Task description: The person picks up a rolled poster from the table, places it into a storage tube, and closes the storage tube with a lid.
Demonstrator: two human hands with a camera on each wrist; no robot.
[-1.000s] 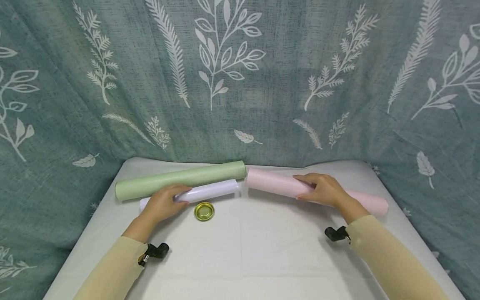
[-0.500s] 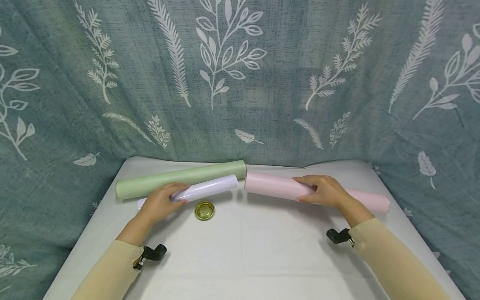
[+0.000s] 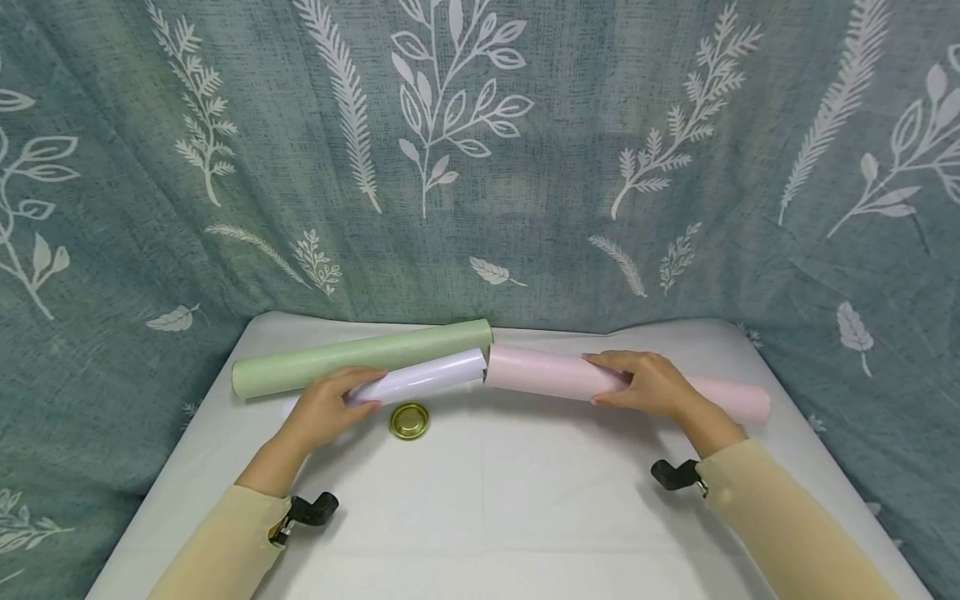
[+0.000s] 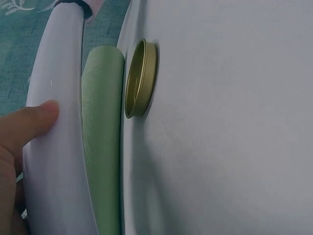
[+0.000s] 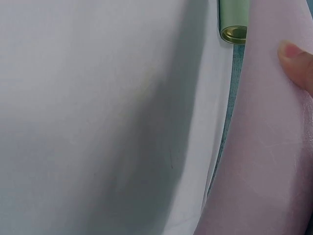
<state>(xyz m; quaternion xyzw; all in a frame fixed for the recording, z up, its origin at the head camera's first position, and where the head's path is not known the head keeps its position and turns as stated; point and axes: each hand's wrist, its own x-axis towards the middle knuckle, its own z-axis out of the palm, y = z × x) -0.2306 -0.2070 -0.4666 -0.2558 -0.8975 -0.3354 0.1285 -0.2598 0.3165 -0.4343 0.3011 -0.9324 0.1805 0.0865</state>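
Observation:
My left hand [image 3: 326, 408] grips a glossy white tube [image 3: 423, 379] around its middle, thumb [image 4: 36, 120] on the near side. My right hand [image 3: 651, 382] grips a wider pale pink tube [image 3: 547, 372], with the thumb [image 5: 296, 61] across it. In the head view, the white tube's right end is right at the pink tube's left end. From the left wrist, that end overlaps the dark opening of the pink tube [image 4: 96, 7]. Both tubes are raised off the table, casting shadows below.
Behind the white tube a green tube [image 3: 360, 358] lies on the table, its right end metal-rimmed in the right wrist view. A round gold lid [image 3: 409, 422] lies in front of the white tube. A patterned curtain [image 3: 480, 167] hangs behind the white-covered table [image 3: 480, 508].
The white tube has been lifted, then shifted right so its end meets the pink tube's left end. The pink tube has moved slightly left. Both hands keep their grip.

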